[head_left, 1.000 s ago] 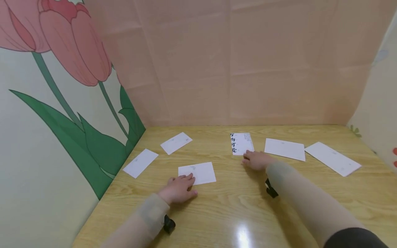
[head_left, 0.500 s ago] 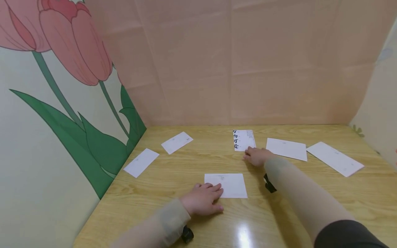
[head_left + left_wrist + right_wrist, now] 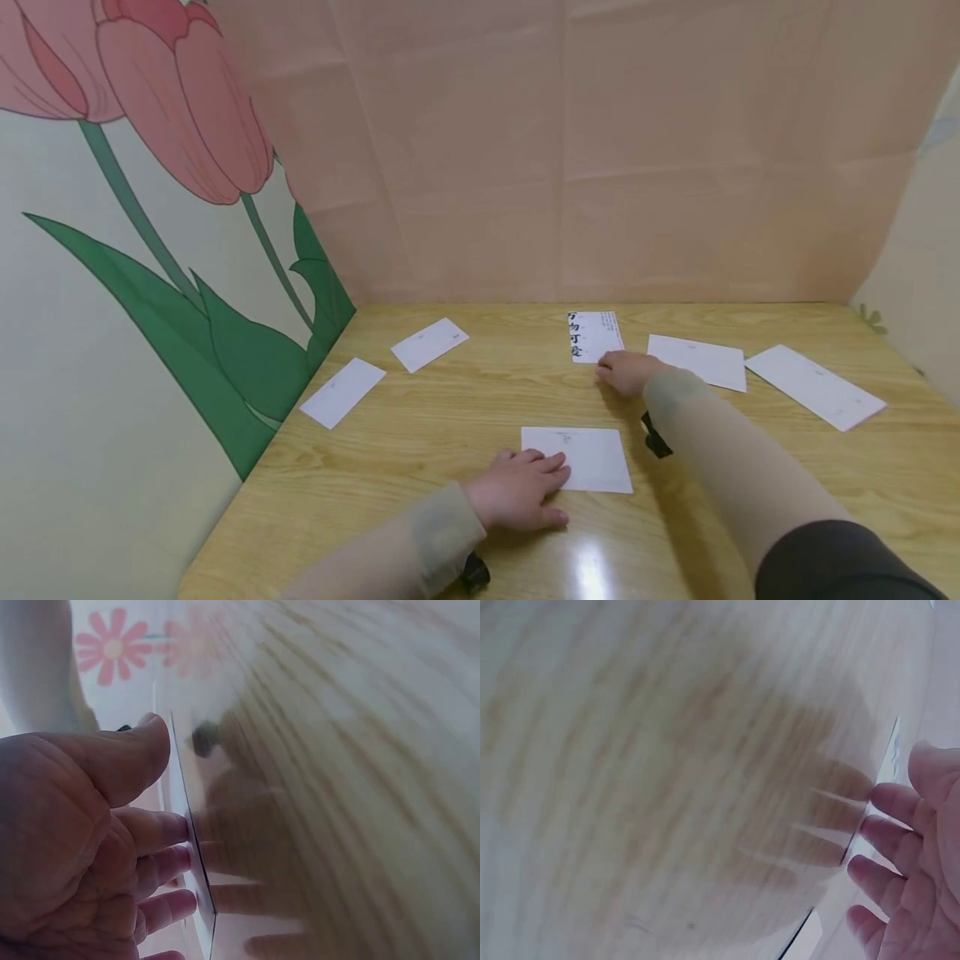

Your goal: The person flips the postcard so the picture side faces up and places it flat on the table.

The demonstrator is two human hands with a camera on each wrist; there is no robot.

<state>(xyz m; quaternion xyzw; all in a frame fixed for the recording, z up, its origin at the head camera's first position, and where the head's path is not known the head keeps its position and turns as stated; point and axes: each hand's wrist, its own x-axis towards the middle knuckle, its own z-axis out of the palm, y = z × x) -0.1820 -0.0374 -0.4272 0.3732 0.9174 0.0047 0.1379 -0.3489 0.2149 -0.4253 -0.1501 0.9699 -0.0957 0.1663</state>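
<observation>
In the head view a white card (image 3: 598,467) with a small grey print lies flat near the table's middle. My left hand (image 3: 522,490) presses its fingertips on the card's left part. The left wrist view shows the fingers (image 3: 161,870) extended down to the card, thumb apart. Farther back lies a white card (image 3: 596,332) with black brush characters along its left side. My right hand (image 3: 628,372) touches its near right corner with its fingertips, and in the right wrist view the fingers (image 3: 892,844) are only slightly bent at the card's edge.
Two white cards (image 3: 343,393) (image 3: 430,345) lie on the left of the wooden table (image 3: 420,433). Two more cards (image 3: 697,362) (image 3: 816,386) lie on the right, close together. A pink cloth (image 3: 562,167) hangs behind the table; a wall with painted tulips (image 3: 187,108) stands at left.
My left hand has slid the plain card to the right and nearer. My right hand has pushed the lettered card slightly back and right.
</observation>
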